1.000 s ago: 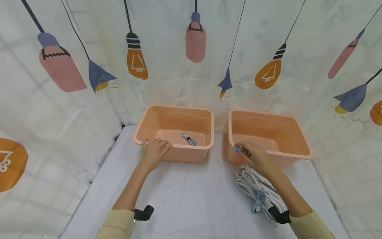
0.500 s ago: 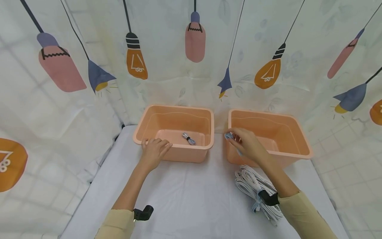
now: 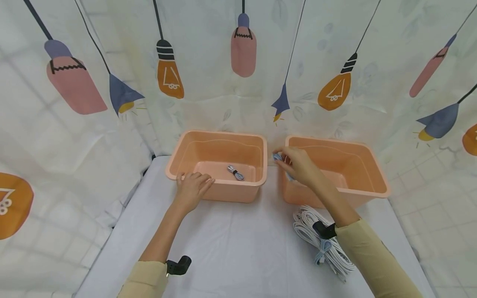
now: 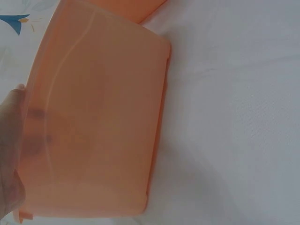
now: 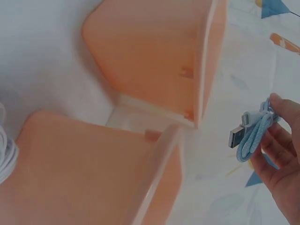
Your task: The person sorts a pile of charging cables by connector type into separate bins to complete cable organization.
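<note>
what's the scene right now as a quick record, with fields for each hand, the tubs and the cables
left hand: grips the front rim of the left tub
right hand: pinches a coiled light blue USB cable, clear of the white tablecloth
left tub: holds a gray cable coil with a dark tie
right tub: stands beside it, apart
white cable bundle: on the tablecloth, in front of the right tub
second light blue cable: lies against the bundle
</note>
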Demonstrator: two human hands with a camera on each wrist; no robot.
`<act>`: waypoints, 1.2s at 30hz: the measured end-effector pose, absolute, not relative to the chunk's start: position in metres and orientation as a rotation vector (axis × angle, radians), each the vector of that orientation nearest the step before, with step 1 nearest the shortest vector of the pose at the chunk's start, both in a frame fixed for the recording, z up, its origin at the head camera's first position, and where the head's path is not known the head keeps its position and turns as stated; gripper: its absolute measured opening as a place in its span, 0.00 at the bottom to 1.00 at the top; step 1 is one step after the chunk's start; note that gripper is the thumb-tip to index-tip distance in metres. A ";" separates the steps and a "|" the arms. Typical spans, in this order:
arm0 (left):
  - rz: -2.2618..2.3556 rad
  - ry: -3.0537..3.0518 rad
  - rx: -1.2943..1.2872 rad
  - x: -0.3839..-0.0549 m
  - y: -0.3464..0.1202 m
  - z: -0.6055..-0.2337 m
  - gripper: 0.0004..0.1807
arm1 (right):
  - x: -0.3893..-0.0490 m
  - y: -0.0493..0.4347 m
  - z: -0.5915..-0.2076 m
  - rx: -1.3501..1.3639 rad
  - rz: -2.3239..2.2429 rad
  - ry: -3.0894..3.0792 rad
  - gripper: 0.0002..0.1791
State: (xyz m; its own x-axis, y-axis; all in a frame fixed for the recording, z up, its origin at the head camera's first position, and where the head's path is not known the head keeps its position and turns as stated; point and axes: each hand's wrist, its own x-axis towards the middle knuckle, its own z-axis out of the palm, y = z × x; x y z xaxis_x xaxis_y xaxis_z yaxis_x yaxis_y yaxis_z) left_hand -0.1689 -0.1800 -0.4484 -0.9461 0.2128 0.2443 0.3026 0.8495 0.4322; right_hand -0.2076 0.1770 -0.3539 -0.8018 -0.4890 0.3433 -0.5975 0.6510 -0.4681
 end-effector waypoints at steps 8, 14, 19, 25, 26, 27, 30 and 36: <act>-0.691 -2.838 -0.397 -0.169 -0.180 -0.450 0.19 | -0.226 0.163 -0.346 0.890 0.854 -2.674 0.14; -0.688 -2.839 -0.393 -0.169 -0.180 -0.449 0.19 | -0.236 0.152 -0.341 0.895 0.840 -2.719 0.14; -0.681 -2.828 -0.405 -0.169 -0.180 -0.450 0.19 | -0.244 0.145 -0.337 0.886 0.842 -2.741 0.14; -0.702 -2.824 -0.394 -0.169 -0.181 -0.450 0.19 | -0.253 0.137 -0.331 0.871 0.849 -2.784 0.15; -0.705 -2.827 -0.393 -0.169 -0.181 -0.450 0.19 | -0.255 0.135 -0.330 0.867 0.847 -2.789 0.15; -0.703 -2.828 -0.395 -0.169 -0.181 -0.450 0.19 | -0.257 0.134 -0.329 0.867 0.845 -2.791 0.15; -0.694 -2.833 -0.400 -0.169 -0.181 -0.449 0.19 | -0.261 0.129 -0.328 0.860 0.829 -2.795 0.16; -0.669 -2.832 -0.409 -0.169 -0.181 -0.450 0.19 | -0.271 0.118 -0.327 0.853 0.794 -2.811 0.16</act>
